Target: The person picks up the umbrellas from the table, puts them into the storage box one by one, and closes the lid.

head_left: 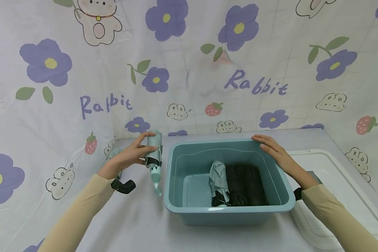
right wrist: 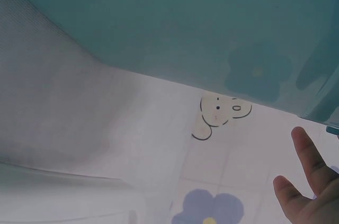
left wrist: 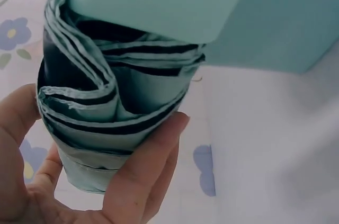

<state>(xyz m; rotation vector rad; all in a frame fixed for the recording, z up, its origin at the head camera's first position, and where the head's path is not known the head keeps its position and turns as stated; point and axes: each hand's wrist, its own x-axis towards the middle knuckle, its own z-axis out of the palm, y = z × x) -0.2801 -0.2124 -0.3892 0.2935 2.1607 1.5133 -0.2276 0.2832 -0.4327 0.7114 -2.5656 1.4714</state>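
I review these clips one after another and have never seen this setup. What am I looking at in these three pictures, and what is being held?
No machine here: a person works with bare hands. The wide picture comes from a head camera; the other two from cameras on each wrist. The left hand grips a folded mint-green umbrella, seen close up in the left wrist view. The right hand rests flat on the rim of a teal plastic tub, which holds a folded black umbrella and a grey-green one. A white plastic lid lies at right on the flower-printed cloth.
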